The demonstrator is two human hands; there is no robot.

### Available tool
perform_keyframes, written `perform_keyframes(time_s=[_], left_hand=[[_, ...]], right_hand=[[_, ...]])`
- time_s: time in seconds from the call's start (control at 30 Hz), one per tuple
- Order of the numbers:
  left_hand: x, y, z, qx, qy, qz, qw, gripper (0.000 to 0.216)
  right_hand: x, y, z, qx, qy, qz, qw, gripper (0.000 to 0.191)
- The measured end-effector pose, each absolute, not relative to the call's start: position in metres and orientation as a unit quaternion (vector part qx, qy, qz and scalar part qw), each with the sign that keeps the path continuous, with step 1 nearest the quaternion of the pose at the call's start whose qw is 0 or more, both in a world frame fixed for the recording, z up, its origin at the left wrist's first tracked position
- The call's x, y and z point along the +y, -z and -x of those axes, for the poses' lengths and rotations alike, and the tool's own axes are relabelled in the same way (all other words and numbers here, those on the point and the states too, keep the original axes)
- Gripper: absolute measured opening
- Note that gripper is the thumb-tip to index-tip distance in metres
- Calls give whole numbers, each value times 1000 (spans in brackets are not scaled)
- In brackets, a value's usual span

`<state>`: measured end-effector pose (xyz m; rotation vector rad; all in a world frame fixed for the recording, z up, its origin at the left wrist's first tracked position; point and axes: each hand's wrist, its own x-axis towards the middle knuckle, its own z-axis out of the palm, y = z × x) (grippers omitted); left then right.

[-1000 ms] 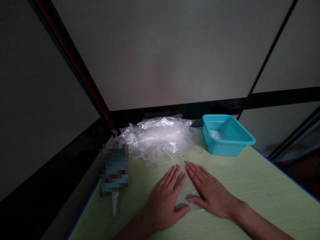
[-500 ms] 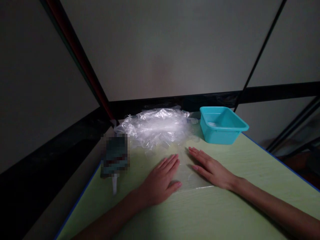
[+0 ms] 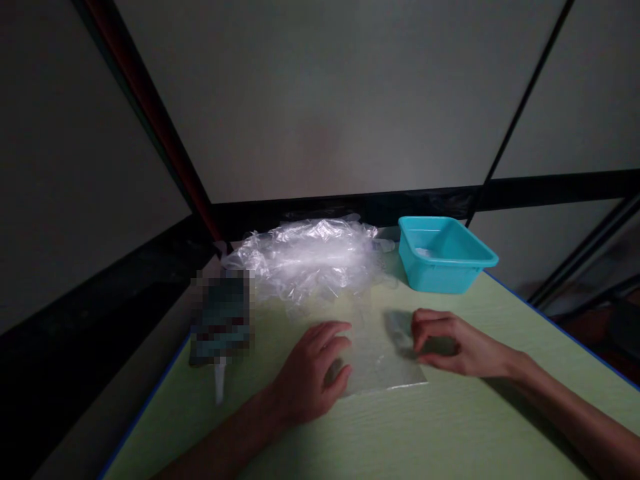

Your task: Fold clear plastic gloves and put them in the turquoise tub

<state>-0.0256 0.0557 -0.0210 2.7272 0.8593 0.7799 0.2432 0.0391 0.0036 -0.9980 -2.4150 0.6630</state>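
A flat, thin clear plastic piece (image 3: 383, 370) lies on the pale green table between my two hands, its near edge showing as a bright line. My left hand (image 3: 315, 373) is at its left side, palm down, fingers bent and spread, with nothing visible in them. Over to the right, my right hand (image 3: 445, 340) is raised above the table and casts a shadow. Its fingers curl toward the thumb with a narrow gap at the tips, and I see nothing held. Behind both hands is a heap of crumpled clear plastic (image 3: 320, 257) with finger-like strips.
A turquoise plastic basin (image 3: 445, 277) stands at the back right with something whitish inside. At the left edge sits a blurred dark object (image 3: 223, 317) with a white strip (image 3: 219, 380) below it. Pale panels (image 3: 350, 100) rise behind the table (image 3: 400, 440).
Both hands were lying flat with fingers outstretched. My right hand has lifted, moved right and curled its fingers; my left hand has bent its fingers and shifted slightly nearer.
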Motion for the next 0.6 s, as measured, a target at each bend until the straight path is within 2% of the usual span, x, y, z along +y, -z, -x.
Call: perform_keyframes(time_s=[0.07,0.2,0.43,0.6], left_hand=[[54,21,24,273,-273,-918,94,9],[53,20,21,246,-251,-932,90,7],[54,18,20,243,-213,-942,86,10],[53,16,20,247,-202,-943,95,12]], right_hand=[[33,-11,-245,-893,-226,360,149,7],[22,-16,-241,-911,-188,359,75,11],[19,-10,-235,-924,-108,365,30,14],[19,-9,-234,-923,-100,371,37,13]])
